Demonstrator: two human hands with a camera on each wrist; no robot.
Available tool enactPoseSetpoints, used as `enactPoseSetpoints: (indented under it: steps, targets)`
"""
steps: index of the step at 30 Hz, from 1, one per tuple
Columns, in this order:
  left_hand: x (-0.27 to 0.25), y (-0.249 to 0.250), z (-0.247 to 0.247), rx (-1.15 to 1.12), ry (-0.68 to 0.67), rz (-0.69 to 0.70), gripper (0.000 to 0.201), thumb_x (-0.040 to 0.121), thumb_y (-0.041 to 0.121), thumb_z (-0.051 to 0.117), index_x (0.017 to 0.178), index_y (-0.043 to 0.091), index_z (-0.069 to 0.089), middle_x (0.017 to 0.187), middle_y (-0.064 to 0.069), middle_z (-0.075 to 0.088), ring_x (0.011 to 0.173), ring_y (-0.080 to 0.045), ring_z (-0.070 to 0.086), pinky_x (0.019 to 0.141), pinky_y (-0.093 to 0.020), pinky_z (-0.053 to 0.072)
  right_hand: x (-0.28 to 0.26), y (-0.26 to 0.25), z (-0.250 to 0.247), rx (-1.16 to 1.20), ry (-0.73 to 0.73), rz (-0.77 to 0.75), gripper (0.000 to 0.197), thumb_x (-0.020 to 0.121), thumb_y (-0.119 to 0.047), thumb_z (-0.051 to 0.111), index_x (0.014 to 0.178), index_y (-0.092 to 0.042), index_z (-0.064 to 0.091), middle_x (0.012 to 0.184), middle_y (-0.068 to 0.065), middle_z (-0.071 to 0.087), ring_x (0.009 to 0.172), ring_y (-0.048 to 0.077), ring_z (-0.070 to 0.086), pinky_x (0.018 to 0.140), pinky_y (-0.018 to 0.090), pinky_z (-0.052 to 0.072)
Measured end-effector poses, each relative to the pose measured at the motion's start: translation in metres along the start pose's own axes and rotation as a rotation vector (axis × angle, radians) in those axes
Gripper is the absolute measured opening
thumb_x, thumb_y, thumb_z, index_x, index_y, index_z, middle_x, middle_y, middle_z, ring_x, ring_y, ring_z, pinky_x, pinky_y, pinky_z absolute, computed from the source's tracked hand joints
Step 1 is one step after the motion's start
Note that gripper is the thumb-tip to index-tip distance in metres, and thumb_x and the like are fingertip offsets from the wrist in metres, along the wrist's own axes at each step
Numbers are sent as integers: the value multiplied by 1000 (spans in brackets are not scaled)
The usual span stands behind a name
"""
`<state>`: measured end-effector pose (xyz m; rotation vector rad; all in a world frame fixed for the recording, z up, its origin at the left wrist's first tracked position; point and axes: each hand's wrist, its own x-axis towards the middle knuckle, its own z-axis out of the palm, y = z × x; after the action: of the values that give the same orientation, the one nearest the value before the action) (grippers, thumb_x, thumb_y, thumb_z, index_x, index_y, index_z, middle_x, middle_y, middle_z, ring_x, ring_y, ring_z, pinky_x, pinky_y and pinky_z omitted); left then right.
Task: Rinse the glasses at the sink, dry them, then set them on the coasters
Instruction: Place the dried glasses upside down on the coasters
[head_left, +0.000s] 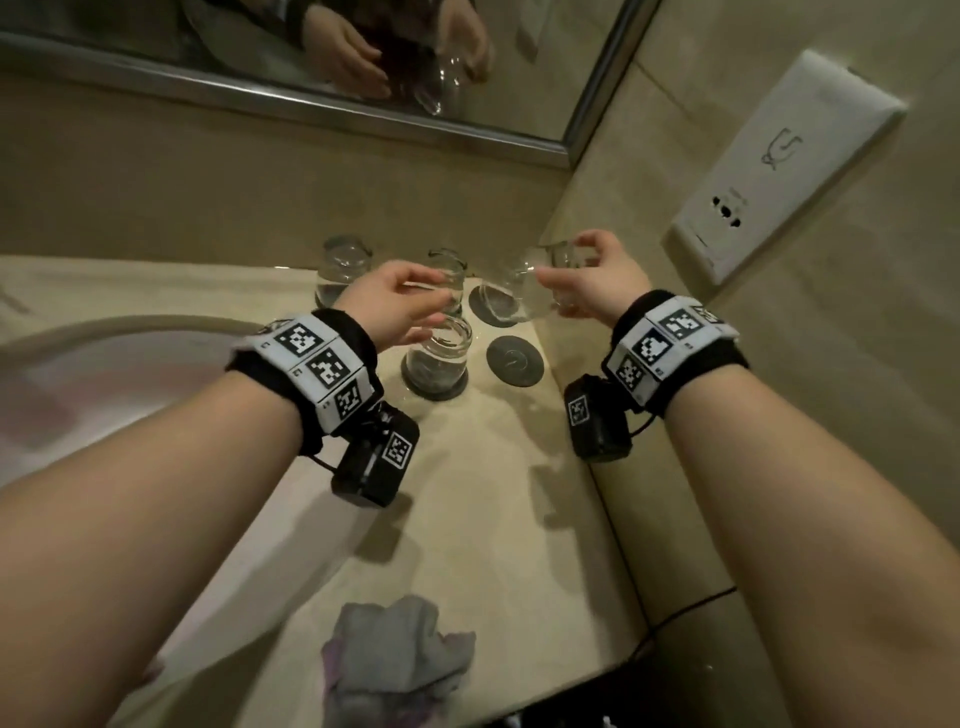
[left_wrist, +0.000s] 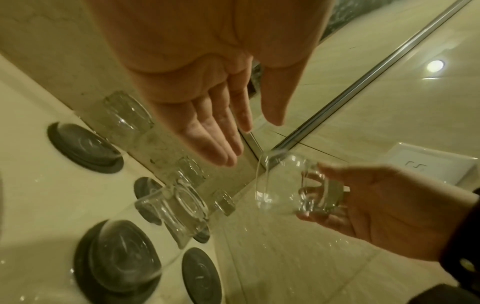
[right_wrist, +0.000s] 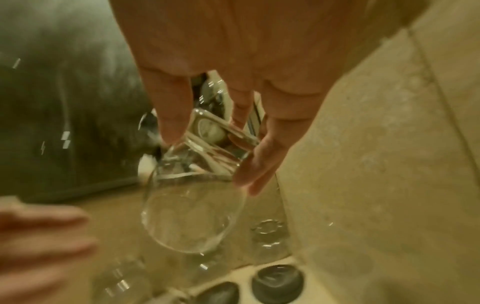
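My right hand (head_left: 569, 267) holds a clear glass (head_left: 535, 293) by its thick base, tilted with the mouth down and to the left, above a dark round coaster (head_left: 493, 312). In the right wrist view the right hand (right_wrist: 210, 160) pinches the base of the glass (right_wrist: 192, 216). The left hand (head_left: 441, 296) is open and holds nothing, its fingers stretched toward the glass (left_wrist: 291, 185). Another glass (head_left: 439, 358) stands on a coaster by the left hand. Two more glasses (head_left: 345, 270) (head_left: 449, 275) stand at the back. One coaster (head_left: 514, 361) is bare.
The sink basin (head_left: 104, 364) lies on the left. A crumpled grey cloth (head_left: 400, 660) sits near the counter's front edge. The mirror frame (head_left: 311, 104) runs along the back wall, and a white socket plate (head_left: 779, 171) hangs on the right wall close to my right hand.
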<state>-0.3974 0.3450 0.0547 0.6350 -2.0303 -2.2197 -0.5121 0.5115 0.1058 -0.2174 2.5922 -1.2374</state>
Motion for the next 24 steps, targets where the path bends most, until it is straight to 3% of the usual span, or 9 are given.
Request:
enactPoseSetpoints:
  steps: [4,9,17,24]
  targets:
    - [6,-2,-8,98,36,14,26,92,18,57,116,11,59,115,-5,64,106,-18,61,92,-33,51,20,15,12,-433,-1,-75,69,74,-20,78,133,-22,43,140,7,37,116,25,52,94,30,44]
    - [15,-7,-9,156,35,31,21,93,19,55,111,13,64,111,-5,66,104,-16,62,90,-31,52,43,34,25,-617,-92,-61,77,73,-14,79,138,-17,39,143,6,40,123,26,49,98,35,43]
    - [28,-12,-4,215,14,53,17,94,16,53,107,16,64,105,0,66,96,-11,62,83,-26,51,75,59,33,-667,-123,-27,72,71,-11,80,133,-19,45,138,8,43,120,28,51,100,38,44]
    - [35,-16,-4,256,36,80,13,94,14,52,96,20,64,102,2,66,93,-10,63,82,-26,52,86,74,44,-646,-129,-12,73,69,-15,82,133,-18,45,138,5,45,122,25,50,101,34,42]
